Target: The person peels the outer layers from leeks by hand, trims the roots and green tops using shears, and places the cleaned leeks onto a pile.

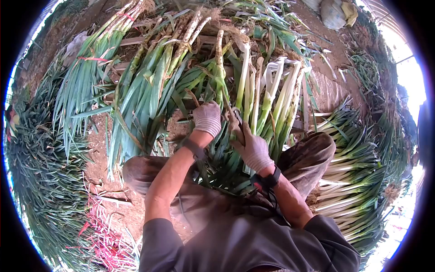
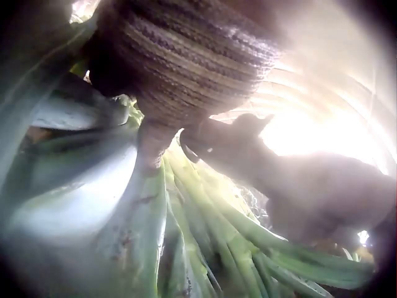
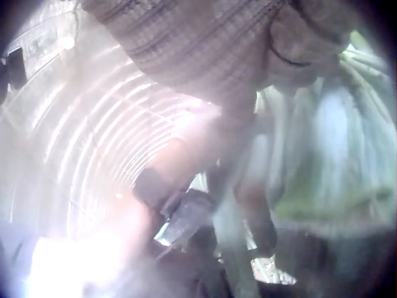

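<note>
Green onions (image 1: 247, 81) lay in front of us in a wide loose group, with the rooty ends away from our body and the leaves running toward our crossed legs (image 1: 301, 158). Our left hand (image 1: 207, 119), in a striped glove, was curled, and it was pinching a brown dry leaf (image 1: 192, 97) beside one upright stalk (image 1: 219, 75) of this group. Our right hand (image 1: 254, 152), also gloved, was just beside it on the other side of that stalk, with its fingers directed up among the stems; we cannot tell if these fingers were pinching something or only pressed together, because the right wrist view was blurred. Both hands were near each other but apart. On our left side, one bundle (image 1: 97, 59) was held by a red tie (image 1: 94, 59) around its leaves, and a dense heap of green leaves (image 1: 45, 167) lay lower. On our right side, a row of onions (image 1: 344, 181) lay with the white stems turned toward us. Farther, at the upper right, there was a pale sack (image 1: 333, 13), and we could not see what it contained. Red and white strips (image 1: 106, 235) were on the brown ground (image 1: 129, 213) at the lower left.
</note>
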`<state>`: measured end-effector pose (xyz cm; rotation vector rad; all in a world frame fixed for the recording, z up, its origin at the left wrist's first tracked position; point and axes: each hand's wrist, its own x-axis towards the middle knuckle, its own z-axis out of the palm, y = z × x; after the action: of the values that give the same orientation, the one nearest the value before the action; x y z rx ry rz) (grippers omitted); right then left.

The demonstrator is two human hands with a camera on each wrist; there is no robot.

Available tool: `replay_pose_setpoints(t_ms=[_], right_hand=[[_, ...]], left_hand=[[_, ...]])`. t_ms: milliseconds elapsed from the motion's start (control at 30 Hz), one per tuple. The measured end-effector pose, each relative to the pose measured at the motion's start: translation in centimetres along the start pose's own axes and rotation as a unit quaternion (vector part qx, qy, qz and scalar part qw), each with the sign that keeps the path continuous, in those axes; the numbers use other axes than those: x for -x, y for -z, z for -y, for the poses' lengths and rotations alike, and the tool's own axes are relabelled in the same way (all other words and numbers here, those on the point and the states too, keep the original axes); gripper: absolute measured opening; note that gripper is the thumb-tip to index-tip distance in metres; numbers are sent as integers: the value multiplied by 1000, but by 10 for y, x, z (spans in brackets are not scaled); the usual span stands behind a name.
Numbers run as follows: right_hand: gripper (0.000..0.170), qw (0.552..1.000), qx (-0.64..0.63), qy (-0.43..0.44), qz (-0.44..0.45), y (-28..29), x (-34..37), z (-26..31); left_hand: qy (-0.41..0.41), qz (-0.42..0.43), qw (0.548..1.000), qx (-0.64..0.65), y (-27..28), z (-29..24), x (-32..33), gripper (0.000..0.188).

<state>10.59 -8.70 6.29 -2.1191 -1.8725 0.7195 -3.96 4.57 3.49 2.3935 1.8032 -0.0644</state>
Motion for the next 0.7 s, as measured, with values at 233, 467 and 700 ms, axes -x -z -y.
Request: replay_pose_setpoints(t_ms=[233,467,700], right_hand=[[81,998,-54,-17,4,19,-33,15],[77,1000,-10,-17,0,7,-19,6],[71,999,-14,-9,-30,18,-93,10]], left_hand=[[-17,11,1000,16,4,1,1,30],[2,13,999,34,0,2,3,42],[-12,18,997,69,4,3,5,55]])
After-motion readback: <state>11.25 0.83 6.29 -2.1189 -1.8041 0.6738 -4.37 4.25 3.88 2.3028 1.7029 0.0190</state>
